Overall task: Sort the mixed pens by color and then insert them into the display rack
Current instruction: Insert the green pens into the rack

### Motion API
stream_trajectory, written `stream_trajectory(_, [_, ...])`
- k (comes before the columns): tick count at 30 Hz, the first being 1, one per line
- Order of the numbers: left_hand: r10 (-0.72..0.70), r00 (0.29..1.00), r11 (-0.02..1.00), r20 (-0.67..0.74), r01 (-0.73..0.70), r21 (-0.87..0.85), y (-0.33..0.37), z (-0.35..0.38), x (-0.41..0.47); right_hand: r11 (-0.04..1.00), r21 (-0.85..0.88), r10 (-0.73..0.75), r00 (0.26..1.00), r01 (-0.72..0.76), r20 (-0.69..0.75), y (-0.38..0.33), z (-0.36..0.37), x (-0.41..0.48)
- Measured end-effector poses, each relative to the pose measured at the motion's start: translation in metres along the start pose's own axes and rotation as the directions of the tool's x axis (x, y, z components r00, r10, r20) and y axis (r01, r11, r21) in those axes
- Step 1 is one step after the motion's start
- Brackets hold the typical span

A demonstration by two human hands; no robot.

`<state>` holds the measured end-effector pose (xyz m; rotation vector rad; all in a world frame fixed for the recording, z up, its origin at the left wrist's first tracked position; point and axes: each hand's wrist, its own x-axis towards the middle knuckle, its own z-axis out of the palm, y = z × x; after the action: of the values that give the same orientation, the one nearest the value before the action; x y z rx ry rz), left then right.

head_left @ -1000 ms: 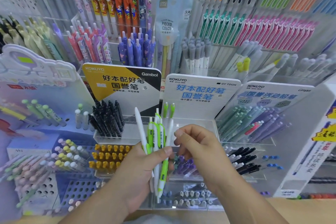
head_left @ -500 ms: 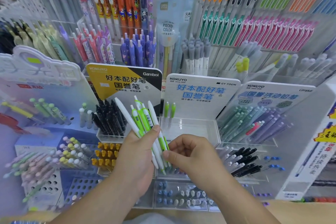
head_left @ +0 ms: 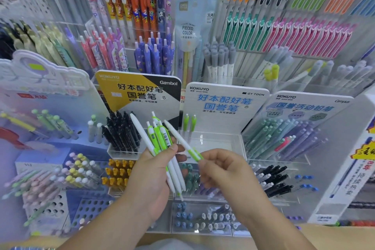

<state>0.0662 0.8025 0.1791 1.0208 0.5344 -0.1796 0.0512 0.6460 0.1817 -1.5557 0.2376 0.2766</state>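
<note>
My left hand (head_left: 154, 176) grips a bundle of several white-and-green pens (head_left: 160, 140), fanned out with their clicker ends up. My right hand (head_left: 221, 166) pinches the lower green end of one white-and-green pen (head_left: 182, 142), which slants up and left beside the bundle. Behind both hands stands the clear display rack compartment (head_left: 215, 140) under the white KOKUYO card; two green pens (head_left: 189, 123) stand at its left side. The pen tips in my left hand hang down below the palm.
A black-pen compartment (head_left: 121, 134) sits left of the hands under the yellow Gambol card. Teal and purple pens (head_left: 284, 140) fill the rack on the right. Lower trays hold orange, black and blue-capped pens. Tall shelves of packaged pens rise behind.
My right hand has pulled one white-and-green pen out of the bundle and holds it apart to the right. My left hand has tilted the bundle and raised it slightly.
</note>
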Motion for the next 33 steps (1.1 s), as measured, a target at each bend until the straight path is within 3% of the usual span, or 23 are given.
stream_trajectory(3, [-0.017,1.0,1.0,-0.004,0.017,-0.023,0.003,-0.007,0.002,0.99,0.116,-0.058,0.987,0.076,-0.151,0.0,-0.017,0.003])
stream_trajectory(10, [-0.061,0.998,0.996,-0.001,0.061,-0.06,0.004,-0.02,0.002,0.947,0.166,-0.219,0.93,0.275,-0.294,-0.017,-0.054,0.012])
stream_trajectory(20, [-0.112,0.974,0.991,0.195,0.123,-0.044,0.01,-0.018,-0.005,0.906,-0.188,-0.424,0.817,0.38,-0.391,-0.031,-0.041,0.039])
stream_trajectory(26, [-0.136,0.969,0.989,0.205,0.145,-0.028,0.011,-0.022,-0.009,0.776,-0.527,-0.534,0.806,0.348,-0.255,-0.026,-0.022,0.058])
stream_trajectory(33, [-0.16,0.972,0.984,0.173,0.17,-0.047,0.009,-0.031,-0.012,0.639,-0.683,-0.608,0.776,0.353,-0.168,-0.028,-0.006,0.067])
